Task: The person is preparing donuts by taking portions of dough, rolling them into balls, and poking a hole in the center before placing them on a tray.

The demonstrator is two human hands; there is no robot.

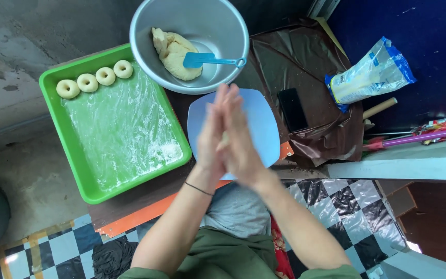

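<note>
My left hand [210, 135] and my right hand [239, 138] are pressed palm to palm above a light blue plate [264, 121]. A small bit of pale dough [225, 137] shows between the palms. Beyond the hands stands a metal bowl [189, 44] holding a lump of dough [174, 51] and a blue spatula [207, 60]. To the left lies a green tray [86, 178] lined with floured plastic film, with several ring-shaped dough pieces [95, 79] in a row along its far edge.
A dark phone [292, 109] lies on brown plastic sheeting [305, 62] right of the plate. A bag of flour [370, 76] and a wooden stick [379, 108] sit farther right. A low board with an orange edge [145, 209] carries everything. The floor is checkered.
</note>
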